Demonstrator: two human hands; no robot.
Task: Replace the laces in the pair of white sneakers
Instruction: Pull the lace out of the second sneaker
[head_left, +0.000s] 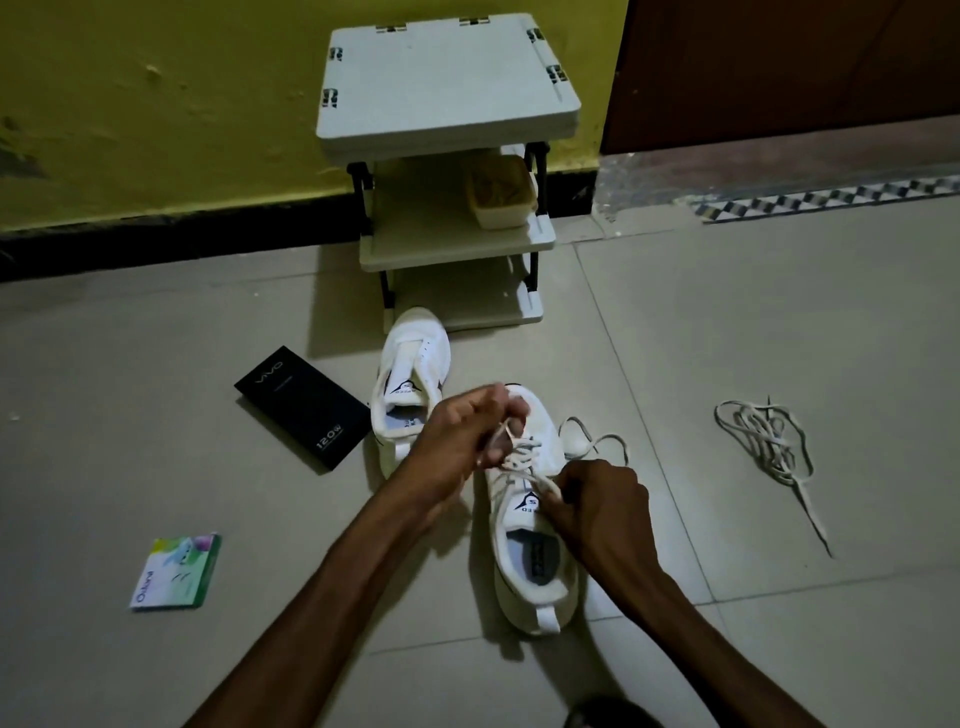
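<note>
The near white mesh sneaker (537, 577) lies on the tiled floor (727, 322) between both hands. The left hand (457, 441) pinches its pale flat lace (524, 453) near the toe eyelets. The right hand (605, 501) grips the lace beside the tongue. The lace should probably be drawn flat and untwisted, with both ends even.
</note>
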